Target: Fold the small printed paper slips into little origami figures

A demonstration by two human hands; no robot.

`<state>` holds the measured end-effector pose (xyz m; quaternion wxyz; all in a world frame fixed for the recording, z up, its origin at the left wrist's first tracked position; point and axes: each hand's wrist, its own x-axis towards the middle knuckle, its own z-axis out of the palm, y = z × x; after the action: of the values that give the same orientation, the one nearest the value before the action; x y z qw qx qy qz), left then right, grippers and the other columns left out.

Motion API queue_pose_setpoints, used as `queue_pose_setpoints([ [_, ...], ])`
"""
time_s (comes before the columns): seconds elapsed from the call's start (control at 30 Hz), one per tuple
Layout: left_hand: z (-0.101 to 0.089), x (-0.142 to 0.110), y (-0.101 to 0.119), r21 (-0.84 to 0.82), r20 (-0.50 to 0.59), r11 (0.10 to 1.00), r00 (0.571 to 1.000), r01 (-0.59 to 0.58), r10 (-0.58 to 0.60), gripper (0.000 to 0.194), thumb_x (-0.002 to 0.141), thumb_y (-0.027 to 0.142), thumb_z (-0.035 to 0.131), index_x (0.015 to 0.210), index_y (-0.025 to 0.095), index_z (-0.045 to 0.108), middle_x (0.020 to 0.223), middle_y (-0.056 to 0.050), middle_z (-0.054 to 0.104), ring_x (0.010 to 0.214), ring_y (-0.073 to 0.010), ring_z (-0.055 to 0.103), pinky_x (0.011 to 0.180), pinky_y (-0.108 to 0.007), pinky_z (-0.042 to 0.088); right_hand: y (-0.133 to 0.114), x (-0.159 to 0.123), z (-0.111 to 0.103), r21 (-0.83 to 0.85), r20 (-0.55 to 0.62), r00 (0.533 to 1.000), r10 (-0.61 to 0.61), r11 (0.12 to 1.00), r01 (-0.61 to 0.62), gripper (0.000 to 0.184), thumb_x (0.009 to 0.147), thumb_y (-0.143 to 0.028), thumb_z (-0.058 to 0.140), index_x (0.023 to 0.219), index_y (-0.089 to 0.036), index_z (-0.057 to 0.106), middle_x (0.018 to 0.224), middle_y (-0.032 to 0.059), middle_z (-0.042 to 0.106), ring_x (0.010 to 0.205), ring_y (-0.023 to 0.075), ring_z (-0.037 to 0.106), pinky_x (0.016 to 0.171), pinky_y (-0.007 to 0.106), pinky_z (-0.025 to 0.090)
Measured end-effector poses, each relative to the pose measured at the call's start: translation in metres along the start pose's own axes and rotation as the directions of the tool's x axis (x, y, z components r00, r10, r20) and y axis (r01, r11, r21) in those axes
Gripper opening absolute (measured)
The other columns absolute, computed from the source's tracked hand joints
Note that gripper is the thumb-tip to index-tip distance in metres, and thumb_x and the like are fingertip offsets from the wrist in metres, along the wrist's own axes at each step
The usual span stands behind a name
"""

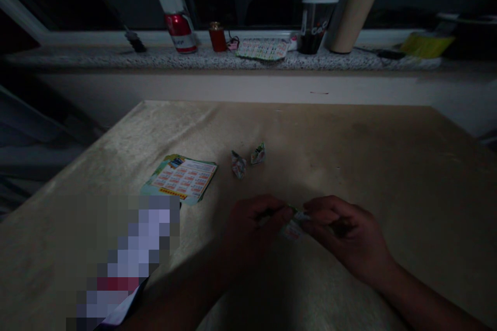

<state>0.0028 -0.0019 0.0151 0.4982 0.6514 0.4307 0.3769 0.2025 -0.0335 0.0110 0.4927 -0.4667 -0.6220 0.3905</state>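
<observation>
Low light; hands and lower table in deep shadow, fine detail poor. A pixelated block covers something at lower left, contents not readable. Left hand (254, 222) and right hand (345, 232) meet over the near middle of the table (368, 165), both pinching a small folded paper piece (295, 223) between them; fingers of each hand drawn close together on it, fingertips nearly touching across the piece. Most of the paper is covered by the fingers, so its shape and fold cannot be made out; only a pale printed edge shows. Whether it rests on the table or is held just above cannot be told. Beyond the hands, well apart from them, two small folded paper figures (247, 160) sit side by side, near each other. To their left lies a flat printed sheet (181, 178), colourful, text illegible. On the stone sill (116, 57) behind the table: a red can (180, 33), a small red container (217, 37), another printed sheet (263, 48), a lidded drink cup (316, 20) with straw, a cardboard tube (359, 5) cut off at the top edge, something yellow (426, 44) at far right, unclear.
</observation>
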Motion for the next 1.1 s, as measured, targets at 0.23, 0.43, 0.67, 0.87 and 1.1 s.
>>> queue_pose_setpoints([
  [0.23,0.001,-0.004,0.003,0.051,-0.066,0.998,0.997,-0.039,0.042,0.018,0.091,0.027,0.065,0.077,0.018,0.072,0.069,0.001,0.069,0.063,-0.0119,0.061,0.062,-0.023,0.047,0.003,0.001,0.000,0.107,0.085,0.987,0.133,0.984,-0.142,0.015,0.085,-0.027,0.078,0.073,-0.019,0.078,0.064,0.0027,0.077,0.054,0.0132,0.070,0.049,0.019,0.054],
  [0.43,0.007,-0.006,-0.002,0.017,-0.102,1.000,0.995,-0.001,0.003,0.019,0.091,0.032,0.066,0.080,0.019,0.074,0.069,0.001,0.070,0.064,-0.0130,0.063,0.060,-0.022,0.048,0.002,0.000,-0.002,0.196,0.078,0.979,0.186,0.960,-0.198,0.016,0.086,-0.029,0.078,0.074,-0.019,0.078,0.065,0.0019,0.076,0.058,0.0120,0.068,0.055,0.019,0.054],
  [0.67,0.009,-0.003,-0.002,-0.140,-0.182,0.987,0.978,0.077,-0.103,0.021,0.088,0.035,0.067,0.079,0.017,0.072,0.068,0.000,0.071,0.061,-0.0131,0.064,0.058,-0.022,0.050,0.005,-0.002,0.007,0.143,0.214,0.945,0.249,0.949,-0.282,0.026,0.087,-0.034,0.077,0.068,-0.017,0.073,0.064,0.0018,0.071,0.057,0.0114,0.062,0.055,0.022,0.048],
  [0.87,0.008,-0.002,-0.006,-0.137,-0.107,0.983,0.985,0.120,-0.135,0.020,0.084,0.034,0.068,0.075,0.017,0.072,0.069,-0.002,0.074,0.064,-0.0149,0.068,0.063,-0.025,0.054,0.003,0.002,-0.002,0.225,0.026,0.966,0.255,0.941,-0.255,0.030,0.085,-0.042,0.078,0.069,-0.017,0.071,0.059,0.0017,0.070,0.053,0.0115,0.061,0.051,0.021,0.047],
  [1.1,0.004,-0.003,-0.006,-0.154,-0.033,0.984,0.995,0.092,-0.098,0.020,0.086,0.032,0.067,0.075,0.016,0.074,0.068,-0.003,0.075,0.063,-0.0143,0.069,0.063,-0.024,0.053,0.001,0.006,-0.003,0.298,0.061,0.968,0.243,0.921,-0.250,0.029,0.086,-0.042,0.078,0.071,-0.018,0.073,0.063,0.0014,0.072,0.055,0.0104,0.063,0.053,0.019,0.050],
])
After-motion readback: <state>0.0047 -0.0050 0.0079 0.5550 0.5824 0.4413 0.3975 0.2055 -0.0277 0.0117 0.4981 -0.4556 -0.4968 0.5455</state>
